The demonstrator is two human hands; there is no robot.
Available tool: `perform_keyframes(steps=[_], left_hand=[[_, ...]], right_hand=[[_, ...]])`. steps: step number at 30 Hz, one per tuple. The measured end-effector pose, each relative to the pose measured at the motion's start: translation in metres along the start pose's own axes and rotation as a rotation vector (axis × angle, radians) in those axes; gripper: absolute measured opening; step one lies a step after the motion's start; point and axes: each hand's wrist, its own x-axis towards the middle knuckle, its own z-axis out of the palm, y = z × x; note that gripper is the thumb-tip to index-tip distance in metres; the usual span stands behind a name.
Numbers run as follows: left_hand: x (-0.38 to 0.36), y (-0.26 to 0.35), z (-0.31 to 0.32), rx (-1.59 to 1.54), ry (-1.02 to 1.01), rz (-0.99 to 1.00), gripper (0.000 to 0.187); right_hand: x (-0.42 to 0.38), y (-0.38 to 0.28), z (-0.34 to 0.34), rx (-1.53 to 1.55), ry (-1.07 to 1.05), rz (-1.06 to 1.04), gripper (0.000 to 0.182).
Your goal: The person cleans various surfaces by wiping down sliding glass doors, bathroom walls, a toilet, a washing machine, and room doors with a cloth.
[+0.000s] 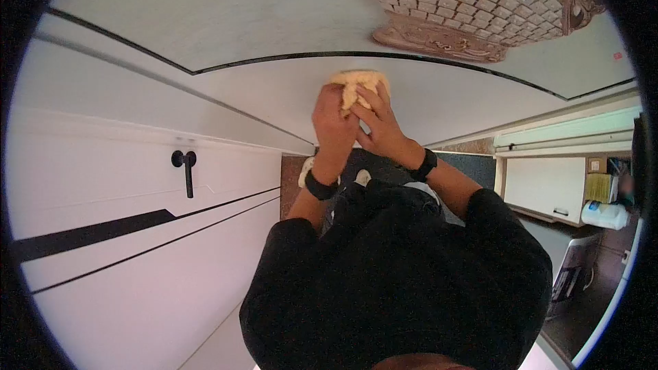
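A pale yellow cloth (pixel 356 82) is bunched up against the white wall panel (pixel 267 89), just below its dark trim line. My left hand (pixel 334 120) is at the cloth's left side, with its fingers curled in at the lower edge. On the right part of the cloth lies my right hand (pixel 379 120), its fingers bent over the fabric and pressing it. The two hands are close together. A dark band is on each wrist.
A white door with a black handle (pixel 188 171) is on the left. An ornate brown carved piece (pixel 452 7) is at the upper right. At right are a white cabinet (pixel 545 186), a white jug (pixel 604 216) and a grey appliance (pixel 576 257).
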Motion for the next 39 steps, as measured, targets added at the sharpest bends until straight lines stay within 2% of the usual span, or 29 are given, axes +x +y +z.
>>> perform_keyframes(steps=[3,5,9,10,13,17,18,21,25,28,32,35,39], left_hand=[[-0.038,-0.026,0.025,0.002,-0.152,-0.133,0.024],[-0.068,-0.047,0.046,0.027,-0.247,-0.208,0.024],[-0.077,-0.041,0.058,0.012,-0.41,-0.271,0.024],[-0.069,-0.029,0.055,-0.074,-0.372,-0.237,0.027],[-0.031,0.014,0.05,-0.18,-0.251,0.026,0.031],[0.007,0.076,0.062,-0.309,-0.158,0.133,0.037],[0.009,0.083,0.067,-0.285,-0.174,0.126,0.038],[-0.004,0.064,0.088,-0.249,-0.204,0.2,0.039],[-0.042,0.013,0.097,-0.159,-0.423,0.114,0.035],[-0.069,-0.026,0.089,-0.076,-0.476,0.015,0.032],[-0.086,-0.063,0.076,-0.148,-0.493,-0.2,0.034],[-0.071,-0.049,0.063,-0.158,-0.481,-0.319,0.034],[-0.036,-0.015,0.034,-0.192,-0.33,-0.243,0.031]], right_hand=[[-0.05,0.015,0.003,-0.105,-0.052,0.085,0.047],[-0.089,0.031,0.005,-0.157,-0.175,0.154,0.049],[-0.11,0.034,-0.023,-0.128,-0.331,0.263,0.054],[-0.1,0.036,-0.032,-0.16,-0.288,0.229,0.054],[-0.069,0.022,-0.068,-0.254,-0.129,0.131,0.055],[-0.022,0.019,-0.1,-0.363,0.194,0.018,0.056],[-0.018,0.019,-0.103,-0.378,0.28,0.001,0.056],[-0.053,0.051,-0.086,-0.523,0.338,-0.004,0.057],[-0.131,0.081,-0.04,-0.618,0.173,0.09,0.065],[-0.159,0.074,-0.017,-0.498,-0.038,0.199,0.064],[-0.137,0.049,-0.005,-0.483,-0.13,0.157,0.056],[-0.117,0.037,-0.008,-0.394,-0.114,0.222,0.055],[-0.058,0.019,-0.03,-0.354,-0.106,0.089,0.056]])
